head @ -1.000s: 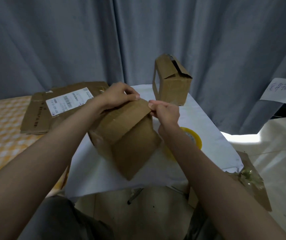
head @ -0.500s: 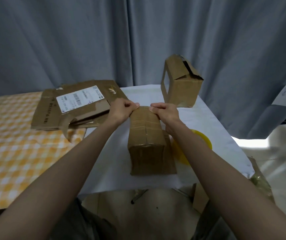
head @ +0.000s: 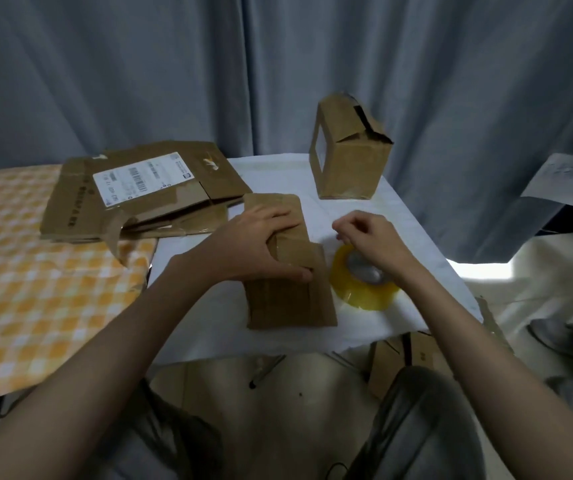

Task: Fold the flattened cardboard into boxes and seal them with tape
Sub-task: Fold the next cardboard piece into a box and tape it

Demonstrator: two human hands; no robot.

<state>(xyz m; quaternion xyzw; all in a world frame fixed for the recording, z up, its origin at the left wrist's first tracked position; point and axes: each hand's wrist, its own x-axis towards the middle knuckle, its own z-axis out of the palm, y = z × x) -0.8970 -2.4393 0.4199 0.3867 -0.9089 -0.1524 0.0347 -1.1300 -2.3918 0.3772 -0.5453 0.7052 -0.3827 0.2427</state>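
Cardboard: two boxes, left hand (head: 264,244) spread flat on one (head: 288,271); right hand (head: 368,240) curled over one tape roll (head: 364,285).

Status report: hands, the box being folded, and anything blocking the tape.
Left hand pressing box flat. Right hand over tape roll, grip unclear. Nothing blocking.

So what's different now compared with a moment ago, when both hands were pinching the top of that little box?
The right hand let go of the small box and moved right, over the yellow tape roll. The left hand now presses flat on the box, which lies on the white cloth. The taller box behind and the flattened cardboard pile stayed put.
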